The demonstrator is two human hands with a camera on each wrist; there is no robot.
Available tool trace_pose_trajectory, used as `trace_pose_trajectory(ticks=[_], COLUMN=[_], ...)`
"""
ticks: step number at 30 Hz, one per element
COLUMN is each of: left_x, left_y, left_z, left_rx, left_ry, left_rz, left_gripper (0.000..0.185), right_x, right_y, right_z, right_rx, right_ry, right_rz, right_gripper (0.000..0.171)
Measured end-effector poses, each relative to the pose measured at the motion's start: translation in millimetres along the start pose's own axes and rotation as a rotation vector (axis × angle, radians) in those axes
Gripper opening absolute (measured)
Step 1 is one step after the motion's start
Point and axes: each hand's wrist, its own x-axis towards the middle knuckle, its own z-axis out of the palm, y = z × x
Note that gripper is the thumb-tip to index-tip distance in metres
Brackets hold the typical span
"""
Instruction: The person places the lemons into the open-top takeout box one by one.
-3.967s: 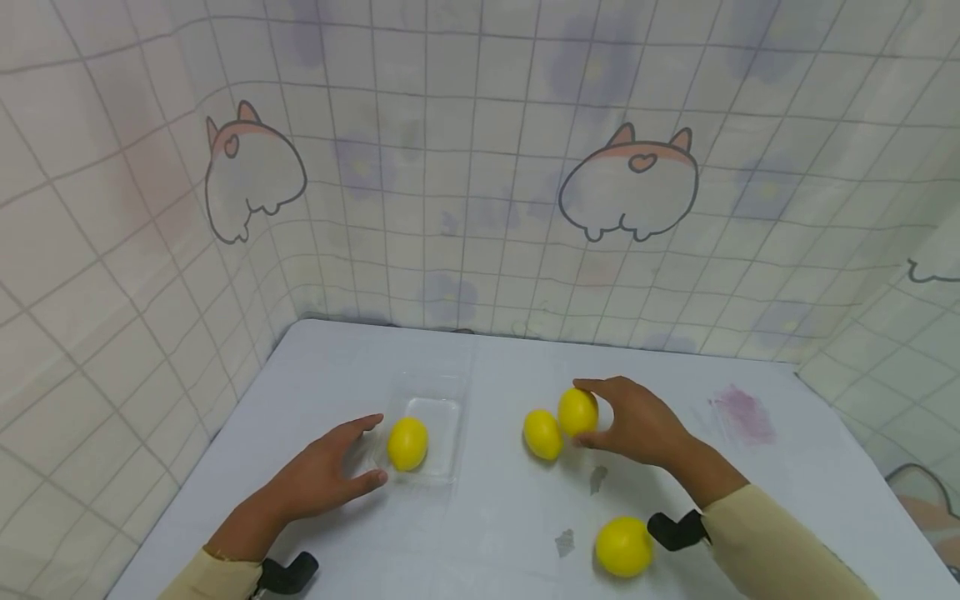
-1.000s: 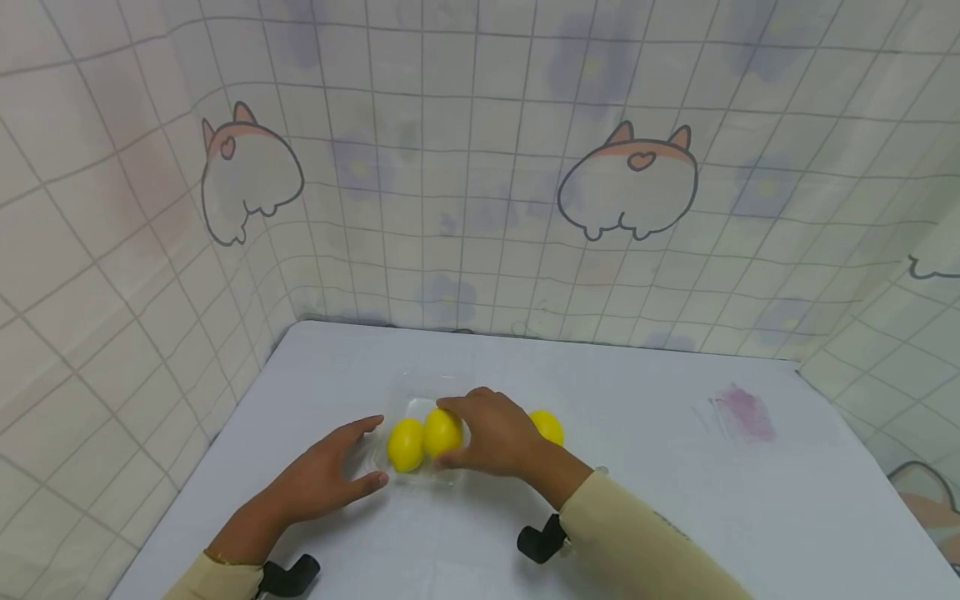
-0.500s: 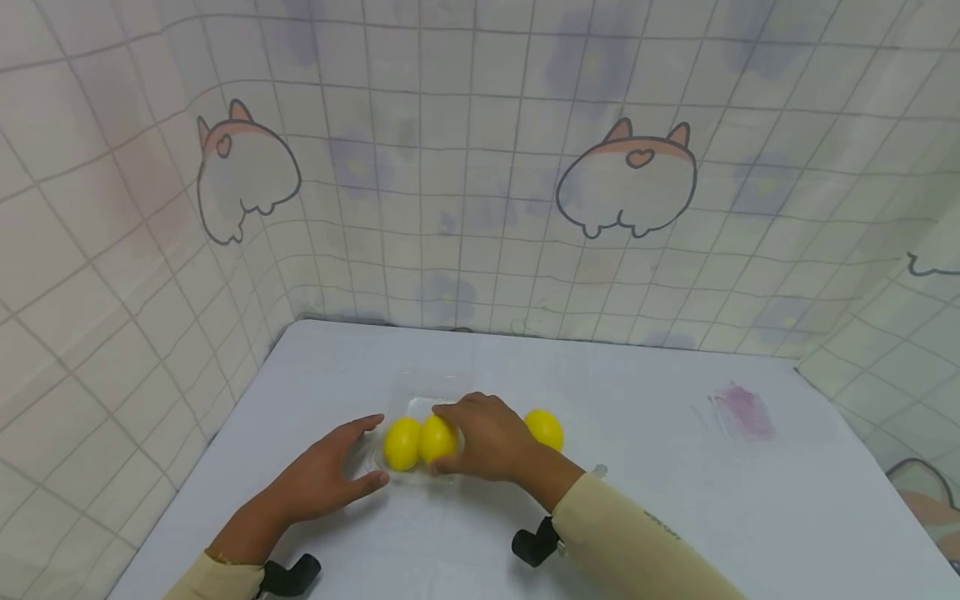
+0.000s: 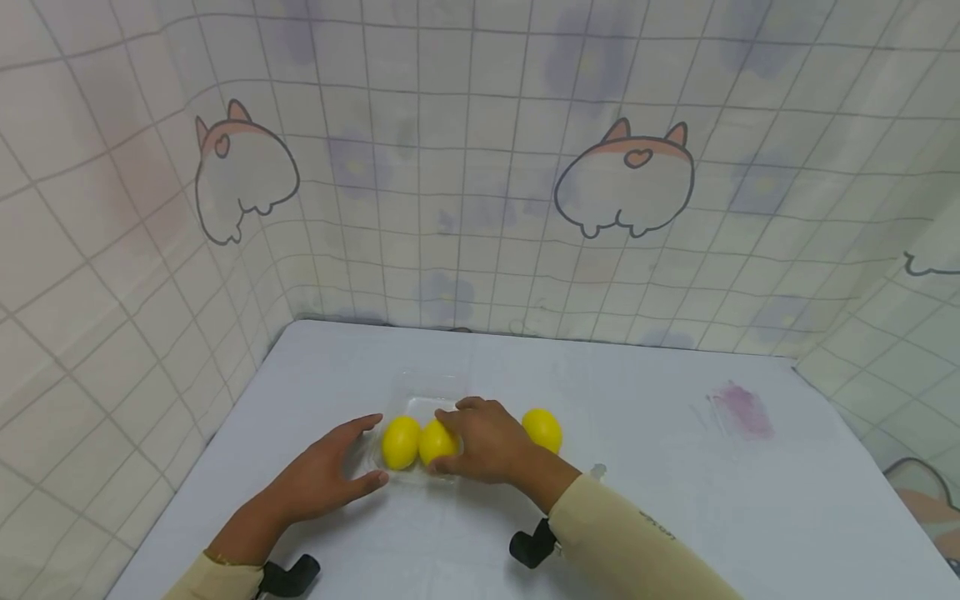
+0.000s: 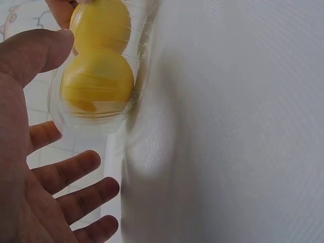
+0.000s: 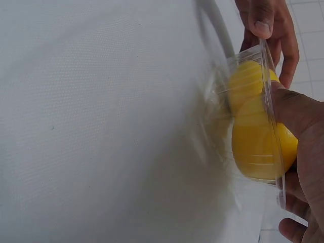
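Observation:
A clear plastic tray (image 4: 420, 390) lies on the white table (image 4: 675, 500). Two yellow lemons sit side by side in it: the left lemon (image 4: 400, 442) and the right lemon (image 4: 429, 443). My right hand (image 4: 444, 440) grips the right lemon, with its thumb (image 6: 293, 111) over the tray rim (image 6: 266, 66). My left hand (image 4: 371, 450) lies flat with straight fingers against the tray's left side and holds nothing. The left wrist view shows both lemons (image 5: 98, 83) through the tray wall. A third lemon (image 4: 542, 429) rests on the table just right of my right hand.
Tiled curtain walls with cartoon drawings (image 4: 626, 179) close the table in at the back and both sides. A purple stain (image 4: 738, 410) marks the cloth at the right. Black wrist mounts (image 4: 532, 546) sit near the front edge.
My right hand carried a lemon left from the table's middle into the tray beside the first lemon, and it has settled slightly lower in the last half second. My left hand stayed put.

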Motion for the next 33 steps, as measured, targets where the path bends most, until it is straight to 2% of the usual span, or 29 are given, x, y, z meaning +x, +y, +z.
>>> trace_pose_trajectory(ticks=[10, 24, 33], left_x=[-0.3, -0.8, -0.4], left_y=[0.8, 1.3, 2.4], left_z=[0.8, 0.4, -2.1], left_rx=[-0.002, -0.003, 0.019], left_ry=[0.000, 0.002, 0.002], left_rz=[-0.008, -0.007, -0.006], left_gripper=[0.087, 0.088, 0.087], right_x=[-2.4, 0.4, -2.1], right_y=[1.2, -4.0, 0.3], right_z=[2.0, 5.3, 2.8], right_rx=[-0.025, -0.073, -0.040], right_ry=[-0.041, -0.007, 0.006], right_rz=[-0.008, -0.010, -0.026], right_gripper=[0.065, 0.069, 0.071])
